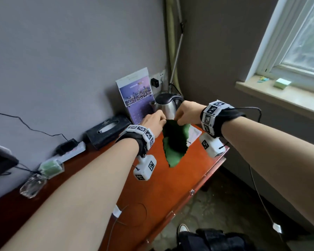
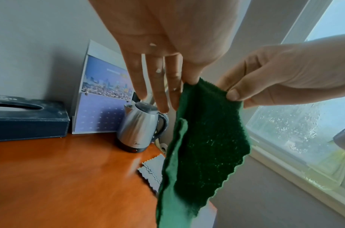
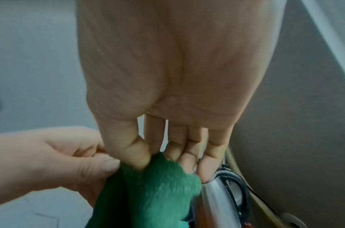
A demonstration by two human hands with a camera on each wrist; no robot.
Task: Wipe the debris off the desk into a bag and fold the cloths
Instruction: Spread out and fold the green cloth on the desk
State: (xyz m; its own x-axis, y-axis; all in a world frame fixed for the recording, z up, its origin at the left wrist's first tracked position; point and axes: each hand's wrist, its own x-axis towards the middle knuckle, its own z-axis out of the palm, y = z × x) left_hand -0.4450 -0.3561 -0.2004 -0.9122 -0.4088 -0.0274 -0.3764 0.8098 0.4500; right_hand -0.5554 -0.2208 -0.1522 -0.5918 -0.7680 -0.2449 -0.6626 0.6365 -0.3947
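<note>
Both bare forearms reach out over the reddish wooden desk point(image 1: 170, 187). Between them a green cloth point(image 1: 174, 142) hangs in the air above the desktop, held up by its top edge. Her left hand point(image 1: 153, 122) pinches one upper corner between thumb and forefinger, the other fingers straight; the right hand point(image 1: 187, 113) pinches the other corner just beside it. Under the cloth a grey cloth point(image 2: 153, 171) lies flat. Beyond stand a steel kettle point(image 1: 166, 105), a calendar point(image 1: 134, 95) and a dark tissue box point(image 1: 107, 131) against the wall.
</note>
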